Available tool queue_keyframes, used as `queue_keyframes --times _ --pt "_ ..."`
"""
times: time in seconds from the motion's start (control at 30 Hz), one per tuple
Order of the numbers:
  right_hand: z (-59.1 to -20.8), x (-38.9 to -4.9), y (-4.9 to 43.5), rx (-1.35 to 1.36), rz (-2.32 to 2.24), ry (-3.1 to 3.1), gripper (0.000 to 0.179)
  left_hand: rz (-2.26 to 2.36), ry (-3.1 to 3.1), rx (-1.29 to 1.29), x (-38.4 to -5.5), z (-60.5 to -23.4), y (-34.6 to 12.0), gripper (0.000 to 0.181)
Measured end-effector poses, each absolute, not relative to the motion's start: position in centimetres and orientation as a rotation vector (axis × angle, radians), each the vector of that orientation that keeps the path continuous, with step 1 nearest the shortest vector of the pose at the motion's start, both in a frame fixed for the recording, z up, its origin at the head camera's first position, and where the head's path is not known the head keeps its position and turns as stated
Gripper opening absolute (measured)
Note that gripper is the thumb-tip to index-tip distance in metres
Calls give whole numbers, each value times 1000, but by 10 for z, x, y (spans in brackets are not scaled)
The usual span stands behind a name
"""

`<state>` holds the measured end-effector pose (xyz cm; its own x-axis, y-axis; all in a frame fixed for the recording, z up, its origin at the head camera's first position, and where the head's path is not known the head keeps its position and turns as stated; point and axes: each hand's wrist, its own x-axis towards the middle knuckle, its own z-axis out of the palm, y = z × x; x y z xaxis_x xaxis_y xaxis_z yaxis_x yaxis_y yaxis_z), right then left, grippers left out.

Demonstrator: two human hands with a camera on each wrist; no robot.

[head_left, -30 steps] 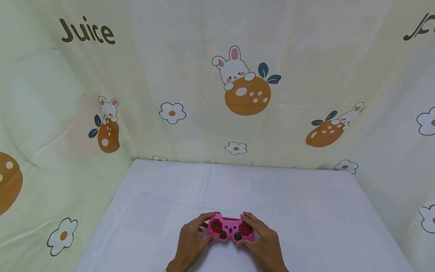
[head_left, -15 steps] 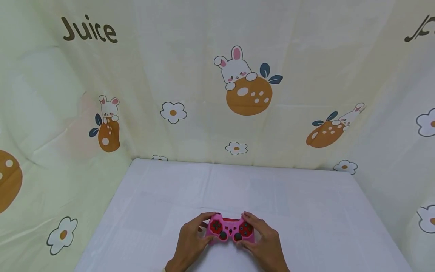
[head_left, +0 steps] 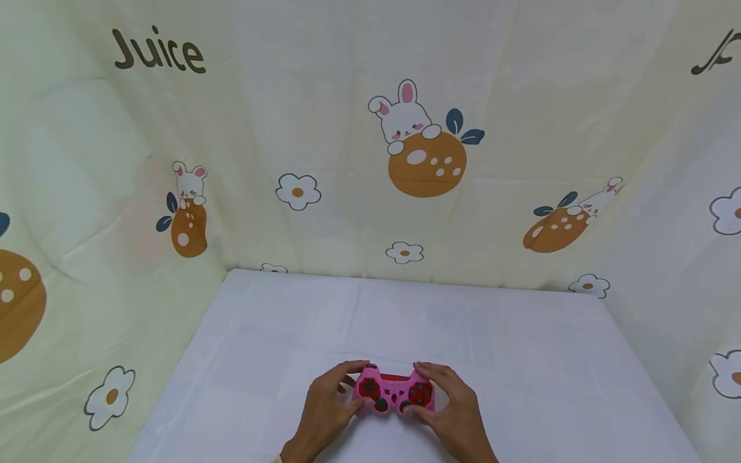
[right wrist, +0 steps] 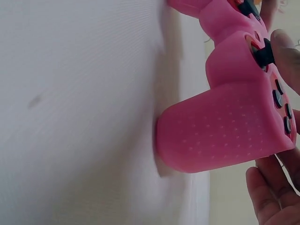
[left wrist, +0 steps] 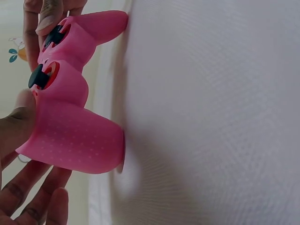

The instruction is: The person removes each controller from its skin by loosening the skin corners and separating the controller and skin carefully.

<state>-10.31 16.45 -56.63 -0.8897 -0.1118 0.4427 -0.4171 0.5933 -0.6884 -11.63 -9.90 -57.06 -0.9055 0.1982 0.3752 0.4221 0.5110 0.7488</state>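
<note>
A pink game controller [head_left: 394,390] with red button areas and two black thumbsticks is held between both hands, low in the head view. My left hand [head_left: 327,402] grips its left end, index finger at the top edge and thumb near the left stick. The opposite end is gripped by my right hand [head_left: 454,405], whose thumb lies at the right stick. In the left wrist view the dotted grip of the controller [left wrist: 75,140] touches or nearly touches the cloth. The right wrist view shows the thumb against the black thumbstick [right wrist: 264,54].
A white cloth covers the table [head_left: 417,328]. Behind it and on both sides hangs a cream curtain [head_left: 336,141] printed with rabbits, oranges and flowers.
The head view has shifted slightly, so the curtain prints sit a little further right. Both hands keep their hold; the right thumb has moved slightly onto the right stick.
</note>
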Motion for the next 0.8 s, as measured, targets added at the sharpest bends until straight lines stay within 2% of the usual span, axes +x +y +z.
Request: queue_keyframes --times 0.4,0.8 --pt "-560 -103 163 238 1229 -2649 82 -1377 -2500 -517 -115 -570 -97 63" --pt "-558 -102 162 146 1497 -2674 78 -1348 -2482 -557 -115 -573 -97 65"
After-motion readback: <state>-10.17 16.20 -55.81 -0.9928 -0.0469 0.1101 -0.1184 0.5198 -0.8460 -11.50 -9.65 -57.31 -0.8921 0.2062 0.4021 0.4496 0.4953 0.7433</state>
